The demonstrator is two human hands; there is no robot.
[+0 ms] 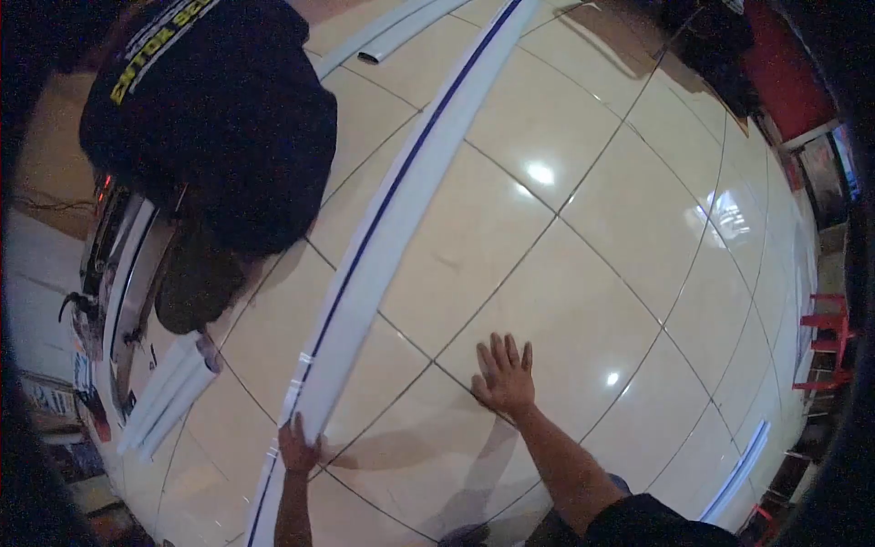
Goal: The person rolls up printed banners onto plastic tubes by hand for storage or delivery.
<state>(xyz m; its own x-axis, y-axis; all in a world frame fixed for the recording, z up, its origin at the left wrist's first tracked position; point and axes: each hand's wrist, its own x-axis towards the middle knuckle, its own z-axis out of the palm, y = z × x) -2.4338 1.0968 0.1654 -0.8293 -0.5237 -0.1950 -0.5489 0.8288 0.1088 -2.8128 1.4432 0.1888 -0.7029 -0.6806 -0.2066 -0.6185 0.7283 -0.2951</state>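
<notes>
A long white strip [394, 239] with a dark blue stripe runs diagonally over the tiled floor, from the bottom left to the top. My left hand [299, 444] is on its near part, the fingers bunched over the strip and closed on it. To the right, my right hand [507, 376] lies palm down on the bare tiles with its fingers spread, holding nothing. The strip's near end runs out of view at the bottom edge.
A person in a dark shirt [219, 137] bends down at the upper left. White rolls [173, 392] lie below them, and white tubes [392, 32] at the top. Another white strip [736, 472] is at the lower right. Red stools [828, 337] stand along the right edge.
</notes>
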